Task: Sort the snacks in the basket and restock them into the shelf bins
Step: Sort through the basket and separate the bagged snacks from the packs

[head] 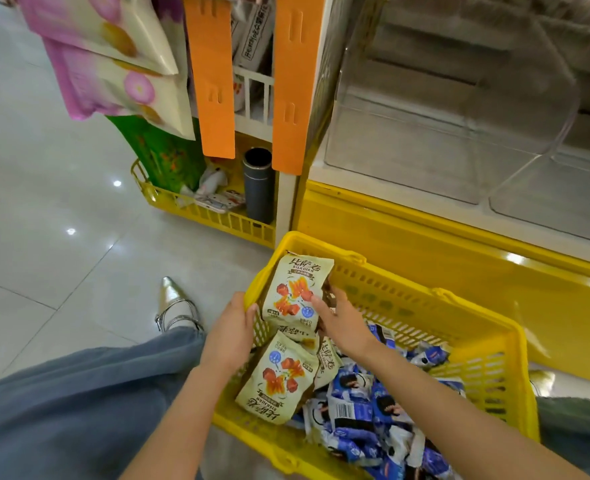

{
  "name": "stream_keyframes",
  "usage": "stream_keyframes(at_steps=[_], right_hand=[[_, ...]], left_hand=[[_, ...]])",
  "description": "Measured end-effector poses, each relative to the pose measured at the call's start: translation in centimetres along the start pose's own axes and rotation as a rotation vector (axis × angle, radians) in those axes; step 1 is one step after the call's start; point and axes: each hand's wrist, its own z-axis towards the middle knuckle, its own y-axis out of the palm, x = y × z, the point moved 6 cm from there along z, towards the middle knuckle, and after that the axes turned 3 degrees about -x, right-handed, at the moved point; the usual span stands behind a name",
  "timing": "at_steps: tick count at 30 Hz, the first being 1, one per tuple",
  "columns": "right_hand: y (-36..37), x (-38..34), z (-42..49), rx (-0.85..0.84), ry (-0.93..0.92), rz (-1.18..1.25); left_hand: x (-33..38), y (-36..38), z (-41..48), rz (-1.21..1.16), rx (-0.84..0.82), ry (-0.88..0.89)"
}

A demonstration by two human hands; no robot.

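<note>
between the fingers of both hands, a beige snack pack (295, 292) printed with red cubes stands upright at the left end of a yellow plastic basket (425, 299). the right hand (342, 323) pinches the pack's right edge, thumb on the front and fingers tucked behind. the left hand (232, 327) grips the basket's left rim, its fingers curled over the edge just beside the pack. just below the fingers, a second beige pack (279, 379) lies upside down inside the basket, with more of the same kind partly hidden under it. under the right forearm, a heap of blue and white packets (373, 410) fills the rest of the basket. well above the fingers, clear plastic shelf bins (459, 116) sit over a yellow shelf base (425, 237). up and left of the fingers, a small yellow tray (217, 216) holds a dark cylindrical flask (258, 185).
</note>
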Motion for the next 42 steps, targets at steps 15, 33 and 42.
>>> stream_keyframes(at_steps=[15,33,42], right_hand=[[-7.0,15.8,-13.3,-0.371,0.288,-0.249],[-11.2,16.2,-11.3,0.093,0.357,-0.183],[-10.2,13.7,-9.4,0.230,0.286,-0.225]], left_hand=[[8.3,14.7,-9.2,0.288,-0.770,0.337],[7.5,14.0,-6.3,0.001,-0.585,0.026],[11.8,14.6,-3.5,-0.027,-0.521,-0.008]])
